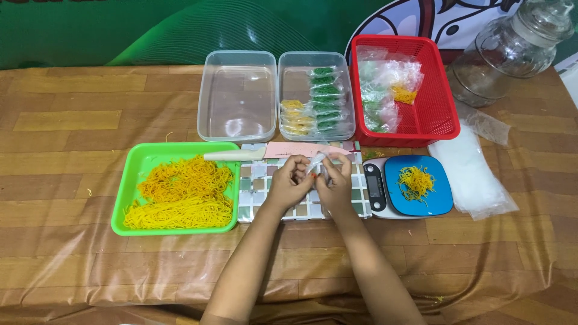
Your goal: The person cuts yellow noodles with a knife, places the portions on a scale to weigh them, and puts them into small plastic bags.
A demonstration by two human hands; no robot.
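Note:
My left hand [291, 182] and my right hand [335, 179] meet over a checkered board [253, 192], and together they pinch a small clear plastic bag [317, 162] at its mouth. To the right, a kitchen scale [374, 188] carries a blue plate [442, 195] with a small heap of yellow noodles [415, 182]. On the left, a green tray [137, 174] holds a large pile of yellow and orange noodles [180, 194]. A knife with a pink blade [283, 150] lies across the tray's far corner, just beyond my hands.
Two clear tubs stand at the back: one empty [238, 96], one [289, 78] with small packed bags of green and yellow noodles. A red basket [436, 102] holds more filled bags. A glass jar [512, 51] lies far right, with a stack of clear bags [472, 174] below it.

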